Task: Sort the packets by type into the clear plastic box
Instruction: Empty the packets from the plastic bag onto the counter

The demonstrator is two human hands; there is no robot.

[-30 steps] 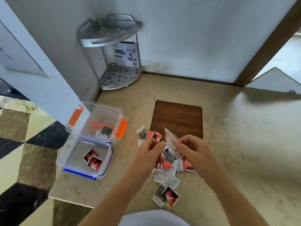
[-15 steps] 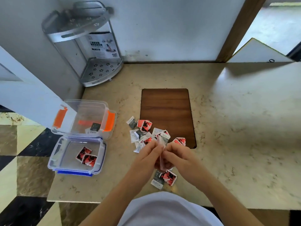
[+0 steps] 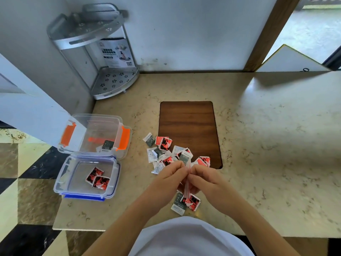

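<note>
A heap of small packets [image 3: 167,151], some red-and-black and some grey-and-white, lies on the beige counter in front of me. My left hand [image 3: 170,177] and my right hand [image 3: 202,179] meet above the heap, both pinching a thin clear plastic bag [image 3: 187,183] seen edge-on. Two more packets [image 3: 186,203] lie below my hands. At the left stands the clear plastic box with orange clips [image 3: 96,133], holding grey packets [image 3: 107,145]. In front of it the clear blue-trimmed lid tray [image 3: 72,174] holds two red packets [image 3: 97,179].
A dark wooden board [image 3: 188,122] is set into the counter behind the heap. A metal corner rack [image 3: 110,78] stands in the back left corner against the wall. The counter's left edge drops to a chequered floor [image 3: 22,182].
The view has tilted down and back. My hands have drawn together and nearer to me, and the clear bag, earlier raised in my right hand, is now pinched between both hands.
</note>
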